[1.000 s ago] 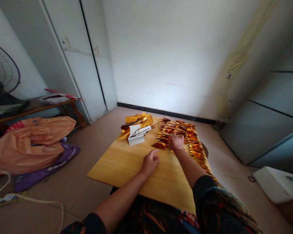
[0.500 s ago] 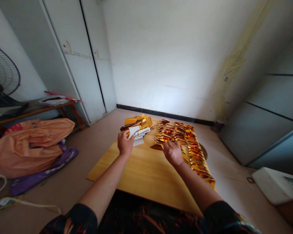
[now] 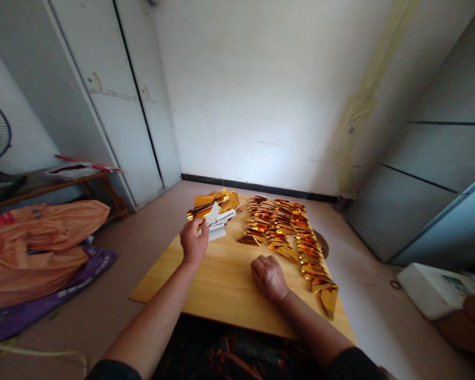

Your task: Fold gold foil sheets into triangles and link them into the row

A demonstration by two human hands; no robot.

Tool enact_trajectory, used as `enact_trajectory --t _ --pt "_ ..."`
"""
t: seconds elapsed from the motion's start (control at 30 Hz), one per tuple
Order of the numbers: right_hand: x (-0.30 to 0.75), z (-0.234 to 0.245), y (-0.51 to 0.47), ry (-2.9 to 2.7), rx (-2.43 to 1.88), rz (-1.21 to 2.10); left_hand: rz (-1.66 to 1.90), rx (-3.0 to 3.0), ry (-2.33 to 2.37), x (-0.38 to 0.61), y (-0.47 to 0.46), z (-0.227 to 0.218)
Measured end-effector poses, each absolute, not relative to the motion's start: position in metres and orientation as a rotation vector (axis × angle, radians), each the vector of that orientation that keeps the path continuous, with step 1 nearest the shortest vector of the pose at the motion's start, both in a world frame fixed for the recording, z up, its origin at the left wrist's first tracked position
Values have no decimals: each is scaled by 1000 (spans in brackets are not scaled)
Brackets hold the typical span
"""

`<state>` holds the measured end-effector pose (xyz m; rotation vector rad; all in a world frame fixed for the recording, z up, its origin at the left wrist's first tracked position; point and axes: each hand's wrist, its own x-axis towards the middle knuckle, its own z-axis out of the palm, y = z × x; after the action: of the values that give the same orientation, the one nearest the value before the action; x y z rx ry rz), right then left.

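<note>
Lying just beyond the left hand [image 3: 193, 241], a loose pile of gold and white sheets [image 3: 221, 198] is touched at its near edge; thumb and fingers are partly closed there, though a firm grip cannot be confirmed. The right hand [image 3: 269, 275] is curled into a loose fist, its palm hidden. Beyond it, folded gold pieces [image 3: 261, 217] are lined up in rows.

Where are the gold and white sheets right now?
In the head view, the sheets lie on the far left part of the table, left of the folded gold pieces, with the left hand at their near edge.
</note>
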<state>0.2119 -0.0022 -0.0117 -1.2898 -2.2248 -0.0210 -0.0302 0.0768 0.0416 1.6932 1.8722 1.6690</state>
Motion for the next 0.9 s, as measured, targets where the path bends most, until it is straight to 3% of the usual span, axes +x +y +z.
enact_trajectory --t 0.2,0.43,0.63,0.9 --pt "195 -3 -7 -1699 -1184 908 1825 925 1061 18 37 35" --pt "182 13 -21 -999 -1094 1606 1543 355 635 51 20 46" --pt "176 21 -14 -629 -831 1545 1448 338 616 54 15 40" --pt "197 13 -1 -953 -1174 1435 1461 651 819 10 7 31"
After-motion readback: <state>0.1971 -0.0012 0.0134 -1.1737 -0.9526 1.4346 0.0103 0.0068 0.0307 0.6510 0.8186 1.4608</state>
